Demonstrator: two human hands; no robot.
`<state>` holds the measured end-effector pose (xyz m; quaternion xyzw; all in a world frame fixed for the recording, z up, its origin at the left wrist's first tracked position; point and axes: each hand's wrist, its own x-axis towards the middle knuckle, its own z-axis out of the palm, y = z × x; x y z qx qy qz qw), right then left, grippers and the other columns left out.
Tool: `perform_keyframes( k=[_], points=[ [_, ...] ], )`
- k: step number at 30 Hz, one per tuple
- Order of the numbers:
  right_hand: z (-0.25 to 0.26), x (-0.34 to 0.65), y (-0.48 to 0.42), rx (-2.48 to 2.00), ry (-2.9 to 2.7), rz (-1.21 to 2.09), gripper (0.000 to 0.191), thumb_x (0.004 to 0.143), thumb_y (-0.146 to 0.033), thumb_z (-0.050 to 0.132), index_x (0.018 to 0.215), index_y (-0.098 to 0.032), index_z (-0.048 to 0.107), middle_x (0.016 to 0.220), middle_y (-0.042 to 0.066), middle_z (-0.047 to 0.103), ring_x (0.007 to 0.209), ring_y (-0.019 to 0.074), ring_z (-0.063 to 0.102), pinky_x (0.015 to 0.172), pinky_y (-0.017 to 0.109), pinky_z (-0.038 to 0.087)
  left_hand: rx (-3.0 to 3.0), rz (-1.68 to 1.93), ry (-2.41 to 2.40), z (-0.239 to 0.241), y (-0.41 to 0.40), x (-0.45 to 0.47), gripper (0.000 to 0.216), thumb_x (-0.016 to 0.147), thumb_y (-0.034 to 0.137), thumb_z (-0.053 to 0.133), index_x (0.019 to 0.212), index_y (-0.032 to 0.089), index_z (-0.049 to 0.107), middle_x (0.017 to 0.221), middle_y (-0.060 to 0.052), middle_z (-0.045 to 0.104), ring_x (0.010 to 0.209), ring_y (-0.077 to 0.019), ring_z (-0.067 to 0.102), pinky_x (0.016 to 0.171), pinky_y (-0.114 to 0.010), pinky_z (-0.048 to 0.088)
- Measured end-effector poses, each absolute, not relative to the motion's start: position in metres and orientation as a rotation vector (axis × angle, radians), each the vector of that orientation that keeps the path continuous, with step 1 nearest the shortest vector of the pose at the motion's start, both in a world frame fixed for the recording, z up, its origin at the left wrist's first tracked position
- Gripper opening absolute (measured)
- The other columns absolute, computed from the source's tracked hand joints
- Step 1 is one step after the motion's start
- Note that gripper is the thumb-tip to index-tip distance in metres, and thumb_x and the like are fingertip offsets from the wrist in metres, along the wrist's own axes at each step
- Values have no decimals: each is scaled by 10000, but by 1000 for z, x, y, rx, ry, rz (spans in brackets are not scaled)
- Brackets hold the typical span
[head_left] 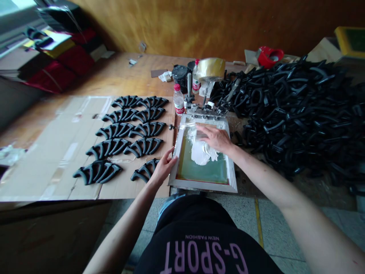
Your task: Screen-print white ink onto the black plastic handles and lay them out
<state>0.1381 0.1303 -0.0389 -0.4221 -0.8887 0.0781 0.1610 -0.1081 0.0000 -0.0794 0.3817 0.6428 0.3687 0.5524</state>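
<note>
A screen-printing frame (232, 179) with a pale metal rim and green mesh lies in front of me. White ink (201, 152) is spread thickly over the middle of its mesh. My right hand (215, 137) is over the upper part of the mesh, its fingers closed around a squeegee (201, 134) that is mostly hidden and slightly blurred. At the frame's left rim, my left hand (166, 164) grips the edge with thumb and fingers. Hinge clamps (207, 109) hold the frame's far end.
Black curved plastic handles (110, 146) lie in rows on flattened cardboard (65, 152) to the left. A large heap of similar black parts (288, 110) covers the right. Behind the frame stand red-capped bottles (179, 101), a dark tub (180, 76) and a tape roll (211, 69).
</note>
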Motion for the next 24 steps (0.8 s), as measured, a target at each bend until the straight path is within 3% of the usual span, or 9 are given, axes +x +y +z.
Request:
perform_keyframes(
  k=[3, 6, 9, 12, 14, 16, 20, 24],
  points=[
    [-19, 163, 171, -1366, -2295, 75, 493, 910, -382, 609, 1378, -264, 506, 1124, 58, 681, 921, 213, 638, 787, 323, 505, 949, 984, 1510, -39, 8, -109, 560, 849, 596, 562, 1266, 227, 625, 758, -2, 638, 605, -120, 548, 514, -207, 401],
    [-18, 213, 188, -1579, -1965, -35, 325, 965, -332, 497, 1205, -156, 629, 983, 75, 703, 836, 174, 632, 780, 286, 491, 976, 1210, 1427, 2, 26, -102, 535, 895, 635, 446, 1035, 189, 707, 790, -27, 651, 640, -129, 581, 532, -218, 449],
    [-44, 244, 173, -1758, -1957, 91, 362, 980, -293, 410, 877, -87, 690, 757, 37, 686, 648, 110, 547, 695, 210, 477, 1007, 1427, 1251, 34, 56, -91, 497, 901, 614, 463, 1072, 198, 675, 945, -50, 688, 800, -152, 649, 621, -221, 517],
    [-85, 233, 136, -1684, -2233, 329, 258, 896, -341, 602, 741, -150, 682, 719, 10, 677, 631, 114, 555, 653, 208, 471, 929, 1467, 1117, 49, 81, -80, 533, 913, 633, 409, 1159, 214, 629, 1011, -81, 704, 908, -178, 676, 657, -237, 549],
    [-108, 211, 112, -1587, -2420, 415, 177, 833, -338, 702, 771, -172, 688, 839, 50, 698, 775, 161, 622, 734, 244, 474, 828, 1510, 1107, 42, 83, -72, 558, 921, 645, 367, 1194, 219, 603, 1042, -94, 710, 933, -183, 684, 660, -242, 554],
    [-118, 187, 92, -1615, -2529, 436, 160, 876, -307, 655, 827, -157, 676, 944, 103, 692, 909, 208, 628, 821, 286, 457, 702, 1462, 1129, 18, 69, -61, 549, 908, 641, 415, 1200, 209, 588, 1061, -104, 716, 901, -186, 696, 626, -240, 548],
    [-107, 140, 57, -1821, -2428, 485, 236, 992, -284, 445, 946, -146, 630, 913, 125, 683, 879, 216, 623, 790, 300, 438, 411, 834, 1141, -47, 11, -33, 530, 837, 567, 616, 1163, 150, 596, 1059, -162, 720, 847, -235, 711, 580, -279, 553],
    [-92, 112, 27, -1277, -2590, 541, 221, 994, -281, 448, 953, -168, 633, 960, 95, 675, 962, 210, 593, 869, 319, 432, 184, 916, 1107, -86, -30, -30, 345, 920, 469, 533, 1040, 155, 608, 989, -112, 717, 818, -200, 705, 662, -305, 579]
  ],
)
